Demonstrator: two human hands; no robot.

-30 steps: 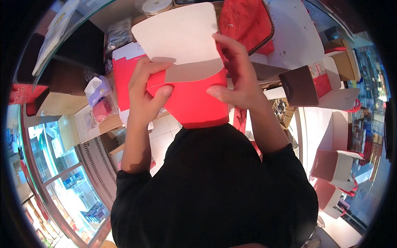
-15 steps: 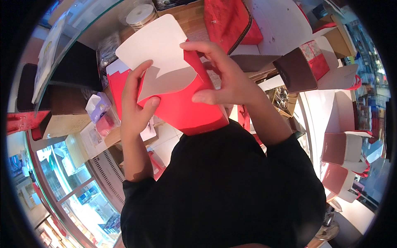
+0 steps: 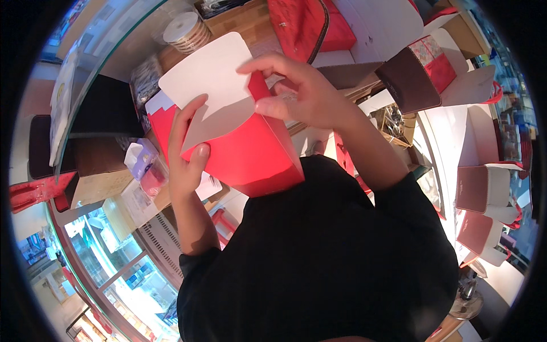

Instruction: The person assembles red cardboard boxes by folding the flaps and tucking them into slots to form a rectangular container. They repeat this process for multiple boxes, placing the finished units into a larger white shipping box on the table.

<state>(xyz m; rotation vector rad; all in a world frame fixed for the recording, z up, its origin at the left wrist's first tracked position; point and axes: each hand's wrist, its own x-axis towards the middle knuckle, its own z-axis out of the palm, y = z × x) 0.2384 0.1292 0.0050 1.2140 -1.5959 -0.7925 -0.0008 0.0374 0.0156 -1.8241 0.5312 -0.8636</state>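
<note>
1. Your box (image 3: pixel 253 159): solid red outside; flap (image 3: pixel 209 65) plain white.
2. Your shirt (image 3: pixel 319 256): unbroken black.
3. Ahead of you, spool (image 3: pixel 185 29): white top, sides banded tan and white.
4. Cloth (image 3: pixel 292 24) past your box: red, brown edging.
5. To your left, small packet (image 3: pixel 141 160): lilac and white.
6. To your right, lid (image 3: pixel 405 78): dark brown; panel (image 3: pixel 432 61) beside it: red below, pale mottled pattern above.

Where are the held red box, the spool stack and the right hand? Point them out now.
held red box (image 3: pixel 252 155): head view, on its red outer wall
spool stack (image 3: pixel 186 31): head view, on its top face
right hand (image 3: pixel 310 94): head view, on the hand's middle
</note>
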